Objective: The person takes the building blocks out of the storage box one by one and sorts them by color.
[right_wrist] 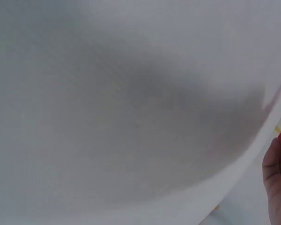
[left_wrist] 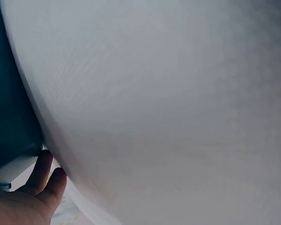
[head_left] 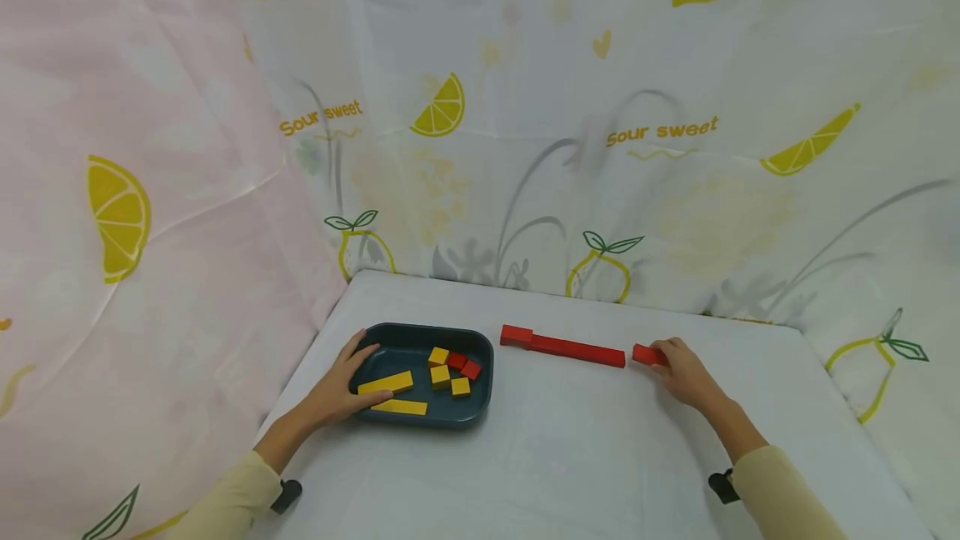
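Observation:
My left hand (head_left: 341,377) rests spread over the left end of a dark blue-green tray (head_left: 486,382), its thumb reaching over the rim beside the yellow bars. Two of its fingers show against the tray's side in the left wrist view. Inside the tray lie two yellow bars (head_left: 401,407), several yellow cubes (head_left: 439,377) and red cubes (head_left: 471,369). At the right, my right hand (head_left: 686,373) pinches a small red block (head_left: 647,354) between thumb and fingers. Just left of that block is a long red bar (head_left: 577,349), with another red block (head_left: 517,336) at its far left end.
A white cloth covers the table (head_left: 570,457). Behind it and to the left hangs a lemon-print curtain (head_left: 525,173), close to the table's back edge. The tray stands on the table's left side, left of the red row.

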Available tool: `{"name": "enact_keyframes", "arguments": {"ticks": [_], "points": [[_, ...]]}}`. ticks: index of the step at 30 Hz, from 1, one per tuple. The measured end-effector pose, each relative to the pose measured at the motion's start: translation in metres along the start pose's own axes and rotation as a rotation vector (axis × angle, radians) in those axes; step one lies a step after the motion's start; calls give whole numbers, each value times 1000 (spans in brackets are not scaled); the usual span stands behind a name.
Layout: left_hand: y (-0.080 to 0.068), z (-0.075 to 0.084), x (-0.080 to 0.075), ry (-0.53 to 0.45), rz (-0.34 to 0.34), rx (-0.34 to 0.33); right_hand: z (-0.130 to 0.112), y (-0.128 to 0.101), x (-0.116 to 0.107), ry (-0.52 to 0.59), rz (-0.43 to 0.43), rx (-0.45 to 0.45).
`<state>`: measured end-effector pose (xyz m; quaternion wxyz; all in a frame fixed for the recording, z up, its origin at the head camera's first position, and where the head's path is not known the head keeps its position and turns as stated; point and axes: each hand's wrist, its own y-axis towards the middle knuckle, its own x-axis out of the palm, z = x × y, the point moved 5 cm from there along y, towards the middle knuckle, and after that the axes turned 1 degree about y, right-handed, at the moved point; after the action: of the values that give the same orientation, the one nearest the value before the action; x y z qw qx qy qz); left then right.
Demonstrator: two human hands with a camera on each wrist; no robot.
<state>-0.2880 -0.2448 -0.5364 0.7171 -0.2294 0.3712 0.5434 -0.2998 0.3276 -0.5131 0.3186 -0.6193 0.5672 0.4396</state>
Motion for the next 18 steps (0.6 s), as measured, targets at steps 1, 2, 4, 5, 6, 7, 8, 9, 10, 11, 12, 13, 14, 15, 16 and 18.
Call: {"name": "enact_keyframes", "arguments": {"ticks": [1, 2, 4, 5, 6, 7, 8, 9, 10, 11, 12, 13, 14, 15, 16, 18], "points": [[0, 0, 0, 2, -1, -1, 2, 0, 1, -1, -5, 2], [0, 0, -1, 3, -2, -2, 3, 0, 1, -2, -9, -1], [0, 0, -1, 6, -2, -1, 6, 0, 1, 5, -16, 0], [0, 0, -1, 11, 0, 2, 8, 0, 1, 13, -22, 2], [0, 1, -1, 14, 1, 6, 9, 1, 2, 20, -34, 7], [0, 1, -1, 13, 3, 6, 11, 1, 2, 29, -47, 20], [0, 1, -1, 13, 3, 6, 13, 1, 3, 36, -62, 31], [0, 1, -1, 13, 3, 6, 15, 1, 3, 43, -74, 46], [1, 2, -1, 15, 2, 6, 16, 1, 4, 46, -85, 54], [1, 2, 0, 16, 1, 5, 18, 1, 4, 48, -90, 63], [1, 1, 0, 12, 1, 0, 19, 1, 5, 49, -96, 69], [1, 1, 0, 10, 0, -5, 20, 1, 5, 50, -95, 71], [1, 1, 0, 10, -1, -6, 21, 1, 6, 50, -92, 67], [1, 1, 0, 14, -2, -3, 21, 1, 7, 54, -92, 70], [0, 1, -1, 17, -1, -3, 23, 2, 8, 57, -96, 76], [0, 0, -3, 14, 3, -7, 24, 4, 11, 70, -114, 91]]}}
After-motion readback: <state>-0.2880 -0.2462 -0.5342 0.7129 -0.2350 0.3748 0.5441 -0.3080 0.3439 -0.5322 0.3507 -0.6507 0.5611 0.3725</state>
